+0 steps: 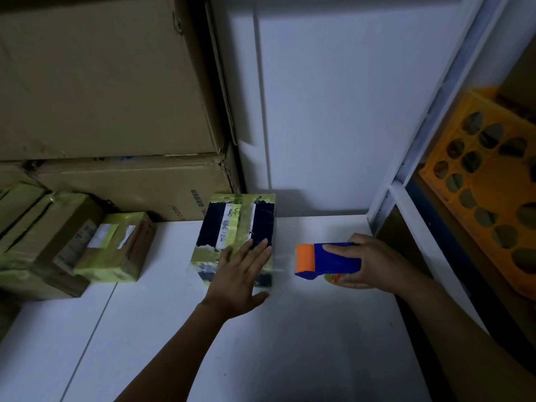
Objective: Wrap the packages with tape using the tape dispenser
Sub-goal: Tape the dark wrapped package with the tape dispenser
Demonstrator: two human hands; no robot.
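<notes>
Head view, looking down: my left hand lies flat on the near part of the package, fingers straight and spread over its top, with the thumb at the near right corner. The package sits on the white surface, about mid-scene and close to the far wall. It is dark, with a white label, and has bands of yellowish-green tape across its top and ends.

My right hand grips the tape dispenser just right of the package, with the fingers curled over its blue body and under it. The dispenser's orange roller end faces left, toward the package, with a small gap between them. A faint clear sheen shows in that gap, but I cannot tell whether it is a strip of tape. Part of the tape roll peeks out below my right hand.

Two smaller taped packages rest at the left, beside and partly on other boxes. Large cardboard boxes are stacked behind them, at the far left. At the right stands a shelf with an orange crate in it.
</notes>
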